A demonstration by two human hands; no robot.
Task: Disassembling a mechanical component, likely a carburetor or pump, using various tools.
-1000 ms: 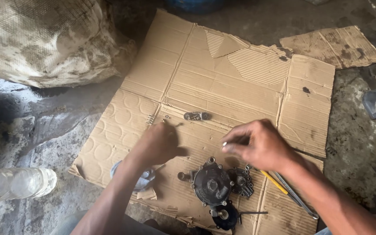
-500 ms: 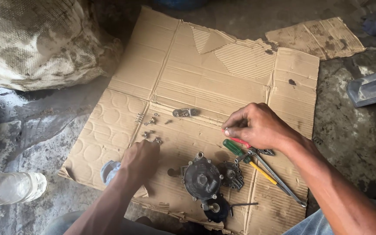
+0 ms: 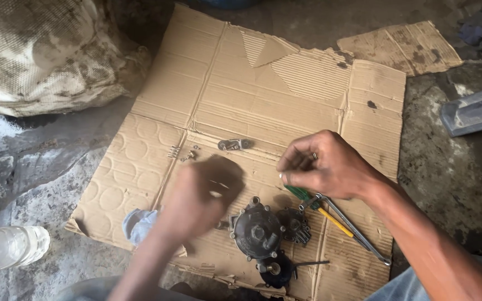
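My left hand (image 3: 202, 195) is blurred by motion above the cardboard sheet (image 3: 252, 95), just left of a dark round metal housing (image 3: 258, 229); its fingers are curled and I cannot make out anything in them. My right hand (image 3: 324, 164) hovers to the right with thumb and fingertips pinched together, no object showing between them. A green-handled screwdriver (image 3: 298, 193) lies right under it. A smaller dark toothed part (image 3: 295, 224) and a round part (image 3: 277, 271) sit against the housing.
A small metal bracket (image 3: 234, 145) and loose screws (image 3: 182, 153) lie on the cardboard. A wrench (image 3: 358, 234) and a yellow-shafted tool (image 3: 336, 222) lie at the right. Clear bottle (image 3: 6, 248) at left, dirty sack (image 3: 40, 50) top left, grey metal piece (image 3: 475, 111) right, cloth (image 3: 138, 223).
My left hand has swung from the screws back towards the dark housing and is now blurred. My right hand has shifted slightly left over the green screwdriver handle.
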